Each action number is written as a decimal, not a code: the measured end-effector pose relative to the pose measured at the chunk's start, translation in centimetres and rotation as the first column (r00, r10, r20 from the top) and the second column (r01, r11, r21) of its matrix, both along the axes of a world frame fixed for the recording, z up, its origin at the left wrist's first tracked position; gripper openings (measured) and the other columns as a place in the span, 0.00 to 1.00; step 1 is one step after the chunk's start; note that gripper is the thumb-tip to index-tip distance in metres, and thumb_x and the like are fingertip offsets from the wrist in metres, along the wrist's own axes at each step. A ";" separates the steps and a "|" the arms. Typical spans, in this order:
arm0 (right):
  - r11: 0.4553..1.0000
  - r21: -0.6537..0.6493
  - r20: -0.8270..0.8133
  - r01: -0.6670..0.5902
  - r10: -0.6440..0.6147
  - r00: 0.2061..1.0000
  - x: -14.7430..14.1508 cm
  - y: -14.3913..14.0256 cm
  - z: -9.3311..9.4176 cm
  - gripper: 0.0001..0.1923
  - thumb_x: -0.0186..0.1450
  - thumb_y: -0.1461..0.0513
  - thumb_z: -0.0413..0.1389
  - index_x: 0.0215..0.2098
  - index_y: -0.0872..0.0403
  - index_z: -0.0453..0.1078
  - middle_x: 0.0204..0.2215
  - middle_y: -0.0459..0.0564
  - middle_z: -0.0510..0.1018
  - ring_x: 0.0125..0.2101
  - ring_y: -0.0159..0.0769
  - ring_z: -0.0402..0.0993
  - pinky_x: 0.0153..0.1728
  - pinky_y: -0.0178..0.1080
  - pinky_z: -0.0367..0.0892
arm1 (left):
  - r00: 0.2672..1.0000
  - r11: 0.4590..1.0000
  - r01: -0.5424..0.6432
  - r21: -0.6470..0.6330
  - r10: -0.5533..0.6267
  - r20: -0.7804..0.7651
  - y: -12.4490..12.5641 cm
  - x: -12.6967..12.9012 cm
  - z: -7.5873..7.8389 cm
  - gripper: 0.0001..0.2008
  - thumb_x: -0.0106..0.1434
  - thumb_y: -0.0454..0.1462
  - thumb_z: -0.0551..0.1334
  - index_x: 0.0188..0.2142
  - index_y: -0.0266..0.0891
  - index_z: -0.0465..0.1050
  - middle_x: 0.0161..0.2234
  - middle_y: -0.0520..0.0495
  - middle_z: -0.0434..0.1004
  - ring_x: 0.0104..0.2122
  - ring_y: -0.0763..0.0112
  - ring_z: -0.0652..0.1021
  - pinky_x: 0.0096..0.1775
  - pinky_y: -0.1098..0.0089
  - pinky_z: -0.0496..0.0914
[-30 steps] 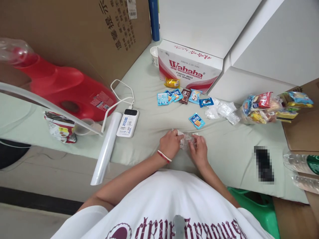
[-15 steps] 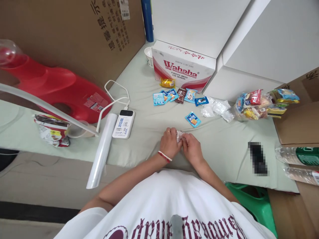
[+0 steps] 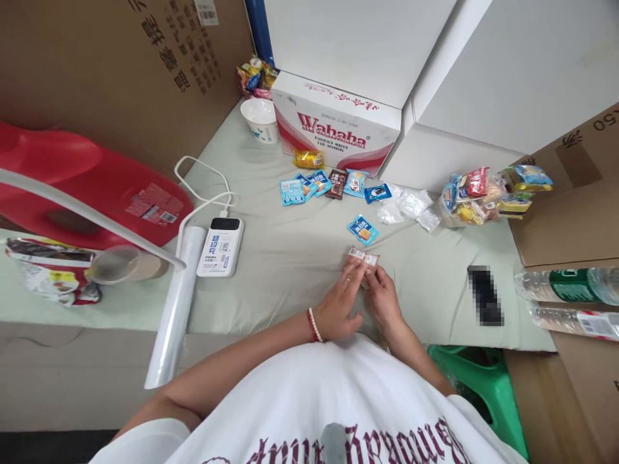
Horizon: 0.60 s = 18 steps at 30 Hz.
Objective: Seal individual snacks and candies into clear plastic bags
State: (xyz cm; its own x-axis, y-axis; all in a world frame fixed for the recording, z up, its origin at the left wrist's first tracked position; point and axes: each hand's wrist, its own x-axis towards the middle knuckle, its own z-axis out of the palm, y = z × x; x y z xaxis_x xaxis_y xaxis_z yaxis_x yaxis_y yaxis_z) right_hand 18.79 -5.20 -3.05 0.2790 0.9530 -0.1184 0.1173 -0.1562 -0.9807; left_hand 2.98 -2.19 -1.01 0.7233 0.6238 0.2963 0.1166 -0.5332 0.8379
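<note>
- Small packet [image 3: 363, 257]: a flat, pale sachet with reddish print and a crinkled clear edge. You hold it just above the green sheet [image 3: 290, 258], near the front edge and close to your body, flat and print side up, apparently so that its face can be read.
- Left hand [image 3: 341, 303]: fingertips pinch the packet's left end; a beaded bracelet [image 3: 314, 324] sits at the wrist.
- Right hand [image 3: 384, 299]: fingertips pinch the right end, so the packet is stretched between both hands.
- Blue snack packet [image 3: 362, 230]: lies alone just beyond your hands.
- Row of packets [image 3: 333, 184]: farther off, laid out side by side before the Wahaha box [image 3: 338, 129].
- Power bank [image 3: 220, 246]: to the left, cable attached.
- Bag of snacks [image 3: 483, 196]: far right.
</note>
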 end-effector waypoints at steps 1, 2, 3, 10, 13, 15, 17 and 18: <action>0.998 -0.017 -0.057 0.064 -0.065 0.996 0.9 0.1 -0.2 0.22 0.72 0.47 0.54 0.53 0.53 0.71 0.51 0.57 0.82 0.50 0.42 0.79 0.53 0.46 0.73 | 0.999 0.999 0.040 -0.031 -0.040 0.014 0.0 -0.1 0.0 0.54 0.57 0.33 0.61 0.76 0.41 0.31 0.75 0.31 0.47 0.74 0.42 0.53 0.69 0.39 0.57; 0.990 -0.031 -0.091 0.140 -0.142 0.986 2.1 0.4 -0.4 0.21 0.69 0.48 0.57 0.51 0.53 0.72 0.49 0.56 0.83 0.48 0.42 0.80 0.54 0.47 0.73 | 0.998 0.996 0.052 -0.074 -0.051 0.023 0.0 -0.4 0.1 0.53 0.57 0.33 0.62 0.76 0.42 0.34 0.74 0.31 0.51 0.73 0.43 0.56 0.69 0.40 0.60; 0.975 -0.027 -0.093 0.218 -0.220 0.971 3.7 0.8 -0.4 0.20 0.67 0.48 0.59 0.49 0.54 0.72 0.47 0.55 0.83 0.47 0.42 0.80 0.53 0.47 0.73 | 0.999 0.991 0.041 -0.127 -0.038 0.025 0.1 -0.7 0.1 0.51 0.58 0.33 0.62 0.76 0.44 0.37 0.72 0.32 0.55 0.72 0.45 0.60 0.67 0.42 0.62; 0.841 -0.047 -0.168 0.540 -0.539 0.825 16.7 7.5 1.0 0.17 0.58 0.55 0.67 0.41 0.55 0.73 0.37 0.50 0.82 0.37 0.38 0.81 0.42 0.44 0.77 | 0.976 0.877 -0.213 -0.430 0.209 -0.056 1.0 -5.3 -1.5 0.34 0.61 0.33 0.61 0.67 0.42 0.59 0.58 0.37 0.74 0.51 0.60 0.80 0.57 0.50 0.75; 0.873 -0.125 -0.040 0.472 -0.479 0.877 19.0 9.9 0.9 0.17 0.61 0.53 0.65 0.42 0.56 0.75 0.37 0.51 0.81 0.35 0.36 0.80 0.39 0.43 0.77 | 0.956 0.831 -0.286 -0.476 0.278 -0.089 0.6 -7.4 -2.4 0.29 0.61 0.36 0.62 0.62 0.41 0.63 0.53 0.39 0.75 0.48 0.61 0.81 0.53 0.53 0.78; 0.865 -0.144 0.202 0.480 -0.449 0.870 19.9 10.5 0.5 0.19 0.64 0.49 0.61 0.42 0.56 0.77 0.36 0.51 0.81 0.35 0.38 0.78 0.37 0.42 0.76 | 0.935 0.808 -0.350 -0.474 0.336 -0.118 0.2 -8.6 -2.7 0.26 0.62 0.37 0.62 0.60 0.42 0.65 0.51 0.40 0.76 0.46 0.62 0.81 0.50 0.54 0.79; 0.842 -0.118 0.471 0.527 -0.419 0.776 20.8 10.5 0.1 0.22 0.64 0.47 0.59 0.41 0.56 0.78 0.35 0.53 0.81 0.36 0.41 0.77 0.38 0.43 0.75 | 0.899 0.775 -0.433 -0.460 0.409 -0.157 -0.5 -9.8 -2.8 0.23 0.63 0.39 0.62 0.58 0.42 0.67 0.50 0.41 0.76 0.46 0.62 0.81 0.49 0.55 0.80; 0.830 -0.098 0.563 0.549 -0.408 0.718 21.3 10.3 0.0 0.22 0.64 0.47 0.59 0.41 0.57 0.78 0.35 0.55 0.81 0.37 0.42 0.76 0.41 0.44 0.74 | 0.878 0.755 -0.474 -0.453 0.446 -0.175 -0.9 -10.3 -2.7 0.22 0.64 0.40 0.62 0.57 0.42 0.67 0.49 0.41 0.76 0.46 0.62 0.81 0.49 0.56 0.80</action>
State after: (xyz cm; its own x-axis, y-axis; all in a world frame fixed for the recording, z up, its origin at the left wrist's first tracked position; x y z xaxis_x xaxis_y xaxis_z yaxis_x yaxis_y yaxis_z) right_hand 40.09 5.09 -3.03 0.7739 0.6324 -0.0333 0.4181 -0.5498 -0.7231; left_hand -7.35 -3.04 -3.74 0.3187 0.9359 -0.1500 0.2969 0.0517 0.9535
